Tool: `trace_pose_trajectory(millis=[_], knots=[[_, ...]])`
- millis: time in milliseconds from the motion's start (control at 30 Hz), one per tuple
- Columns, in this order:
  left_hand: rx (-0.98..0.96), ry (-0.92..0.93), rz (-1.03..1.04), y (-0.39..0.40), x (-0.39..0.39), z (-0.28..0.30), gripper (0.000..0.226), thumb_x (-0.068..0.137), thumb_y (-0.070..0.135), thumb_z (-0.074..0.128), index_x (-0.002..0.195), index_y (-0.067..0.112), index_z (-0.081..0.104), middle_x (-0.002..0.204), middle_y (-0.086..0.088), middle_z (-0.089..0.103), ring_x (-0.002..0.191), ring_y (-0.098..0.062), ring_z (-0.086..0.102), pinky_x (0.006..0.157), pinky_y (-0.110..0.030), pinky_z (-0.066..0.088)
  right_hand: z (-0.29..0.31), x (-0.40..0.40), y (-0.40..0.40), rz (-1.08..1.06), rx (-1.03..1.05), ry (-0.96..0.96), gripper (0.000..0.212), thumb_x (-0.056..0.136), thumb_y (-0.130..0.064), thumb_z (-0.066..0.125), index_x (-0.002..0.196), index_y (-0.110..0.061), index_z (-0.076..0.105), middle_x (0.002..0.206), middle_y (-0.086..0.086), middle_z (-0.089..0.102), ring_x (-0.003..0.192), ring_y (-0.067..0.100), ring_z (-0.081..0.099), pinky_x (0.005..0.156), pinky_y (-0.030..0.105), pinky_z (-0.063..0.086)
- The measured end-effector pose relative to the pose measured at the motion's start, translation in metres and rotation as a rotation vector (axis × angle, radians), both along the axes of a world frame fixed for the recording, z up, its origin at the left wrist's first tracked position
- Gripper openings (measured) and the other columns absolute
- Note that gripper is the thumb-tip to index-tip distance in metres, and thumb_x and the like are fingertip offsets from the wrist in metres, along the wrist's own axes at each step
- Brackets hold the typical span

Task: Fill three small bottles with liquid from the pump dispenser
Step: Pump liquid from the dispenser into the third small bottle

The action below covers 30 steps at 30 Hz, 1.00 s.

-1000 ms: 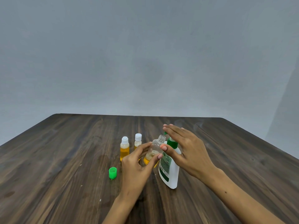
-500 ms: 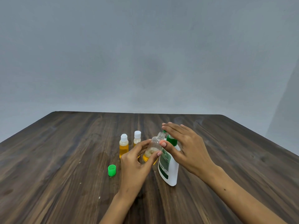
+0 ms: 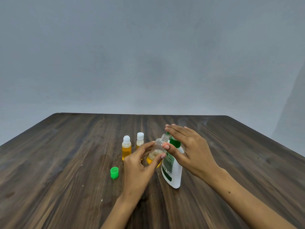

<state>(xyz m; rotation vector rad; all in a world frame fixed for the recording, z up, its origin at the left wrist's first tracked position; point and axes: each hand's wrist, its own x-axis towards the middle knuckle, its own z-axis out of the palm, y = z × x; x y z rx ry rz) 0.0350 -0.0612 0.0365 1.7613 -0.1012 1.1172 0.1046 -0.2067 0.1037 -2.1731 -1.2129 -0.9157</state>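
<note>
Wooden surface (image 3: 66, 162) carries the white pump dispenser (image 3: 173, 172) — right hand (image 3: 189, 149), fingers straight, presses its green pump. Left hand (image 3: 140, 167) grips the open, tilted bottle (image 3: 157, 151) at the spout, amber liquid low. Two capped bottles (image 3: 126, 150) stand behind; green cap (image 3: 114, 173) lies apart.

The right hand (image 3: 191, 149) covers the pump dispenser (image 3: 173, 172) head, only its green nozzle tip showing; the label print is too small to read; the frame's bottom edge crops both forearms

Single head cam, wide-angle, looks fwd and down, close over table (image 3: 66, 162), wall behind
</note>
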Motion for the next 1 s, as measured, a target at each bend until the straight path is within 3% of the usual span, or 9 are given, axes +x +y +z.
trace_pose_trajectory(millis=[467,600,1000], knots=[[-0.009,-0.006,0.006,-0.0007,-0.0008,0.0015,0.045,0.073,0.039,0.077,0.111,0.015,0.070,0.103,0.010,0.073,0.098,0.000,0.068,0.085,-0.021,0.056,-0.0009,0.0002,-0.0017,-0.005,-0.034,0.000,0.071,0.092,-0.067,0.025,0.130,-0.016,0.057,0.136,-0.005,0.053,0.127,0.008,0.045,0.105,0.028,0.031],[-0.011,0.002,0.001,0.0000,0.0015,-0.0001,0.042,0.074,0.031,0.080,0.110,0.013,0.070,0.103,0.009,0.074,0.099,-0.003,0.069,0.085,-0.027,0.057,0.0010,0.0003,0.0003,0.005,-0.023,0.009,0.072,0.091,-0.068,0.023,0.125,-0.016,0.061,0.131,-0.005,0.058,0.124,0.008,0.049,0.104,0.028,0.033],[0.005,-0.009,0.013,-0.0006,0.0026,-0.0001,0.042,0.074,0.032,0.079,0.110,0.014,0.070,0.103,0.011,0.073,0.097,-0.001,0.069,0.083,-0.020,0.056,-0.0012,0.0023,-0.0005,0.011,-0.027,0.003,0.071,0.092,-0.068,0.022,0.124,-0.018,0.061,0.130,-0.007,0.058,0.123,0.007,0.049,0.103,0.026,0.032]])
